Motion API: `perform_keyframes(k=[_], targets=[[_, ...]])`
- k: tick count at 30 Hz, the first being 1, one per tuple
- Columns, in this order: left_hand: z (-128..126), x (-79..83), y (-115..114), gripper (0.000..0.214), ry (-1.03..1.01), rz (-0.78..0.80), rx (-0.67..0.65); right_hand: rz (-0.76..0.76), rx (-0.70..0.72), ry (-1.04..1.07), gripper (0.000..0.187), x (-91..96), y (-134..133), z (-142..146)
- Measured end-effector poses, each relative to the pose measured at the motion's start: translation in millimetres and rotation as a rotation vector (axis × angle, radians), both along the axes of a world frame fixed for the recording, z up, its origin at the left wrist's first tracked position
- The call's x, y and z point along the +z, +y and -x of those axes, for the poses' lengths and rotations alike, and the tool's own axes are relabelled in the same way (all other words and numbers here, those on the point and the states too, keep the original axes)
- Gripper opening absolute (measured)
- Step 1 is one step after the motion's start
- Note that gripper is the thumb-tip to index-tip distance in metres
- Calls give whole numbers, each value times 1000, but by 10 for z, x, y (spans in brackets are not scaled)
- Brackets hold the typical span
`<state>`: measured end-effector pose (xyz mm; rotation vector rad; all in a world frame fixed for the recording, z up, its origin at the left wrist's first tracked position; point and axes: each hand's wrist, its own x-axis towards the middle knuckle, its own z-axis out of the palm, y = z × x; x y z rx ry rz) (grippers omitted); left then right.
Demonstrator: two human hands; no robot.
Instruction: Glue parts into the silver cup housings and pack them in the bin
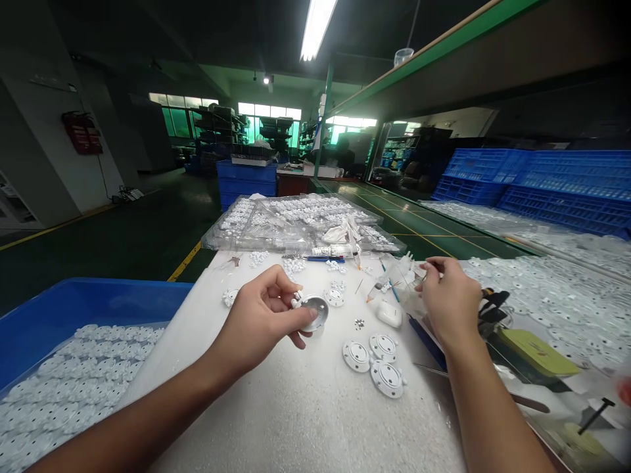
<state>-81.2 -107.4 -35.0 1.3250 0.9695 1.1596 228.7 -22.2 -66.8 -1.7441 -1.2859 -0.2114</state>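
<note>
At my far left the blue bin point(123, 287) stands right beside the white table point(256, 420) with rows of white parts point(98, 355) inside, probably to put them within easy reach. My left forearm point(162, 401) slants in from the lower left, and my left hand point(261, 312), raised over the tabletop, is grasping a round part point(322, 310): the thumb presses across its hollow face and the bent fingers back it up, a grip that I judge leaves that face in my view. A small white piece point(298, 299) shows at the fingertips; I can't tell whether it is joined on. Just beyond lies a flat disc point(334, 297), then a little scatter of metal bits point(359, 324), and nearer me three white discs point(388, 378) clustered together, presumably where both hands can get at them. The white case point(389, 314) sits behind these. My right hand point(448, 295) hangs over the table's right side, fingers curled, thumb near forefinger, its forearm point(486, 394) rising steeply from below; I can't tell whether it holds anything. Beside that wrist are black-handled tools point(493, 303) and a yellow-green box point(539, 351), likely placed for this hand.
</note>
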Motion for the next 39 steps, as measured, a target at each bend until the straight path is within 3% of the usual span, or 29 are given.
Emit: perform_keyframes(k=[3,5,8,10,15,20,32,36,39], targets=[[-3,-23,45,33,-90,110,-57,-261,-49,-19,27,167,-149,143],[-4,-36,70,33,-145,194,-108,-544,11,21,27,271,-255,316],[-6,-51,89,34,-217,305,-171,-932,337,218,21,367,-425,638],[-10,-59,92,34,-239,369,-207,-999,558,330,15,371,-549,836],[-27,-71,86,29,-244,477,-275,-711,936,457,9,211,-827,1114],[-30,-62,76,33,-245,499,-304,-486,1112,450,11,69,-923,1179],[-18,-54,80,34,-249,510,-322,-490,1074,388,14,41,-945,1175],[-22,-54,86,33,-244,511,-321,-503,1087,508,8,87,-951,1168],[-20,-47,81,32,-245,508,-315,-548,995,624,2,207,-864,1090]])
